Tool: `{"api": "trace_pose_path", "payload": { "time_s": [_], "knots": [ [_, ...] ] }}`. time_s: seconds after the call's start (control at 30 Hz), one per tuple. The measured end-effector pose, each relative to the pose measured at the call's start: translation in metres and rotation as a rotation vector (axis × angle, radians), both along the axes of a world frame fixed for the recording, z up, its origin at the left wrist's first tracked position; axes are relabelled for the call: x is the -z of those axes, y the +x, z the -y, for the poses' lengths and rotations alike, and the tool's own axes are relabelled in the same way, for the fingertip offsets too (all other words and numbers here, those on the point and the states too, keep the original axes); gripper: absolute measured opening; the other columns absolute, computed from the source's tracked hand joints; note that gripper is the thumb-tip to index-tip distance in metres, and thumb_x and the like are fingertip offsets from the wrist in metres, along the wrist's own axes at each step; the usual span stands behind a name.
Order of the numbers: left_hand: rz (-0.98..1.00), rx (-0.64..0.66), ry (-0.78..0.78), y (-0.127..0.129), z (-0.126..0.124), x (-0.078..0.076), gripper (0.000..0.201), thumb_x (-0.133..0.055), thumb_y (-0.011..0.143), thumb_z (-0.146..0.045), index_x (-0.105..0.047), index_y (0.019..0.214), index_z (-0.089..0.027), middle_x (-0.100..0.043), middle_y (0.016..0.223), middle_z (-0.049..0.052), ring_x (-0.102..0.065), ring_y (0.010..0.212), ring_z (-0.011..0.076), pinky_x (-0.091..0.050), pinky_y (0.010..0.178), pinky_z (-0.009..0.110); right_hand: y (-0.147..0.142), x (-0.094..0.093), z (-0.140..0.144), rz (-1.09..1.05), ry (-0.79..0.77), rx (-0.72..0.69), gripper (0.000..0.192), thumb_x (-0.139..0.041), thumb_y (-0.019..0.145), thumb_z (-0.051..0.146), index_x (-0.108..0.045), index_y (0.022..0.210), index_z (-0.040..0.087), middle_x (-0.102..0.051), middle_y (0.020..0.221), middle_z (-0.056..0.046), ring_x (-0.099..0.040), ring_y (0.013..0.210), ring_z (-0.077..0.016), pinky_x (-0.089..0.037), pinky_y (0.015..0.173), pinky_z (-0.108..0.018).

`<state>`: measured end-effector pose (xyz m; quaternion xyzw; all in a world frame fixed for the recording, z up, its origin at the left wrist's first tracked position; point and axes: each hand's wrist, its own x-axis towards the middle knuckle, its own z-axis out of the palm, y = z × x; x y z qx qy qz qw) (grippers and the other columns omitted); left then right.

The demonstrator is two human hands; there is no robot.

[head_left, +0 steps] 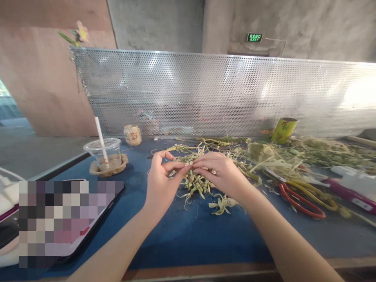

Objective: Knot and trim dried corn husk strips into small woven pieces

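My left hand [166,174] and my right hand [220,172] meet fingertip to fingertip above the blue tabletop [188,243]. Both are closed in a pinch on a small pale strip of dried plant [190,164]; the fingers cover most of it. Right below them spreads a tangled heap of dry, yellow-green plant strips [196,186]. A loose curled tuft [222,204] of the same stuff lies nearer to me, beneath my right wrist.
Scissors with red handles [302,201] and a yellow-handled tool [315,192] lie at right, beside more dried stalks [317,149]. A yellow-green can [284,130] stands behind. At left are a plastic cup with a straw [113,150] and a tablet [96,223]. A perforated metal panel [188,90] borders the back.
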<state>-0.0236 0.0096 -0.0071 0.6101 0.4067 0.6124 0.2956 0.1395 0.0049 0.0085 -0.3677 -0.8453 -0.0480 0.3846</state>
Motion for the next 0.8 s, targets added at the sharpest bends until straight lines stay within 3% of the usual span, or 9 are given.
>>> {"api": "trace_pose_path", "payload": {
  "time_s": [0.37, 0.6, 0.8],
  "knots": [
    [-0.082, -0.003, 0.025, 0.001, 0.002, 0.001, 0.035, -0.068, 0.065, -0.031, -0.038, 0.081, -0.024, -0.063, 0.066, -0.003, -0.057, 0.058, 0.0146, -0.036, 0.057, 0.025, -0.001, 0.002, -0.002, -0.125, -0.124, -0.025, 0.014, -0.055, 0.078, 0.017, -0.067, 0.076, 0.023, -0.068, 0.083, 0.0, -0.061, 0.078, -0.0133, -0.05, 0.07, -0.027],
    [-0.121, 0.118, -0.083, -0.003, -0.002, -0.001, 0.04, -0.066, 0.068, -0.033, -0.031, 0.085, -0.024, -0.065, 0.065, -0.003, -0.042, 0.049, 0.0096, -0.035, 0.053, 0.024, 0.002, -0.001, -0.001, 0.112, 0.0, 0.037, 0.017, -0.047, 0.084, 0.018, -0.063, 0.082, 0.018, -0.066, 0.082, -0.003, -0.058, 0.083, -0.0164, -0.042, 0.079, -0.034],
    [-0.201, 0.154, -0.11, -0.004, -0.004, -0.003, 0.037, -0.064, 0.069, -0.032, -0.031, 0.084, -0.023, -0.066, 0.067, -0.002, -0.041, 0.05, 0.0086, -0.035, 0.054, 0.023, 0.005, -0.006, 0.001, 0.172, -0.149, 0.047, 0.018, -0.043, 0.085, 0.016, -0.06, 0.08, 0.016, -0.064, 0.079, -0.003, -0.056, 0.077, -0.0141, -0.041, 0.072, -0.028]
  ]
}}
